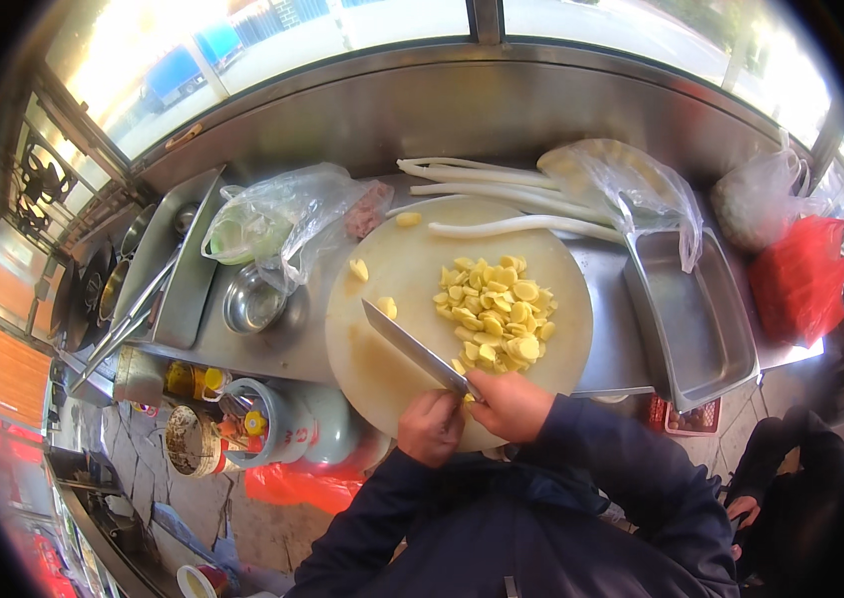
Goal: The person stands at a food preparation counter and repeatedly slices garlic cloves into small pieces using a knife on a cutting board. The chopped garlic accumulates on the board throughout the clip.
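Note:
My right hand (pixel 513 404) grips a cleaver-like kitchen knife by its handle. The broad blade (pixel 416 345) points up and left over a round, pale cutting board (pixel 399 254). Beside the heel of the blade, my left hand (pixel 431 430) rests at the board's near edge with its fingers curled. A small yellow piece (pixel 469 398), apparently ginger, shows between the two hands; whether my left fingers hold it is hidden. Right of the blade lies a heap of sliced ginger (pixel 500 306). Three larger ginger chunks are apart from it, one (pixel 386 306) near the knife tip.
Long white scallion stalks (pixel 526 224) overlap the board's far edge. A steel pan (pixel 698 321) and red bag (pixel 799 280) stand right. Left are a metal bowl (pixel 253 299), plastic bag (pixel 280 217) and ground meat (pixel 369 209). Below is a gas cylinder (pixel 317 426); a person (pixel 788 463) is at lower right.

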`<state>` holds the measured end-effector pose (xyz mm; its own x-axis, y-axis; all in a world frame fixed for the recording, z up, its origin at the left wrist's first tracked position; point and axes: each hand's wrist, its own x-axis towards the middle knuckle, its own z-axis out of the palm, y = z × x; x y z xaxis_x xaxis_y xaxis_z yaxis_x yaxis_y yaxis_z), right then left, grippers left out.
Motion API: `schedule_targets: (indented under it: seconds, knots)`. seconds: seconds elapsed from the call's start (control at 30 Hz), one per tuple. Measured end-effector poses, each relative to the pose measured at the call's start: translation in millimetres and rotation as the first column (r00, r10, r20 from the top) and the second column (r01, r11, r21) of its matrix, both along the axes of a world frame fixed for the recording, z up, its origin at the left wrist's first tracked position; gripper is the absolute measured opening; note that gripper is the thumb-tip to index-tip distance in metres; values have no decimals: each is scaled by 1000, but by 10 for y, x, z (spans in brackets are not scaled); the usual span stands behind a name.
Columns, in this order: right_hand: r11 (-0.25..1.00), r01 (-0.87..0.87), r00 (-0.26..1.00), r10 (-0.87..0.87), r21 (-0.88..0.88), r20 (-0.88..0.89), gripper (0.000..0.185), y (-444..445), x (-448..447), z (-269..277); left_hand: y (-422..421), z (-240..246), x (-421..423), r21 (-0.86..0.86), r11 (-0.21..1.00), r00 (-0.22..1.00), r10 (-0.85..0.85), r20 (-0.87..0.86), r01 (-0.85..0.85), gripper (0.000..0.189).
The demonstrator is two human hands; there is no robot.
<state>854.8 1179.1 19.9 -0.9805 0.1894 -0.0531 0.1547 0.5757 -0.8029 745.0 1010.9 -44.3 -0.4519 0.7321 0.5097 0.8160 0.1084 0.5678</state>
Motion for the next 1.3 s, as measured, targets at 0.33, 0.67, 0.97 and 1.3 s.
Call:
schedule_targets:
  seconds: [0.33, 0.67, 0.97, 1.3]
  knots:
    - [975, 132, 990, -138, -180, -21, 20, 257, 327, 422, -17, 67, 53, 33, 994, 977, 92, 193, -100, 25]
    - [973, -220, 959, 229, -70, 166, 30, 586, 935, 397, -309, 470, -662, 159, 934, 937, 287, 201, -320, 30]
    - [1000, -19, 986, 19, 3, 163, 19, 698, 787, 268, 10, 368, -1419, -141, 983, 964, 150, 218, -121, 46]
    - [996, 64, 992, -71, 66, 107, 23, 690, 733, 148, 440, 237, -1813, -407, 913, 995, -66, -76, 30, 39]
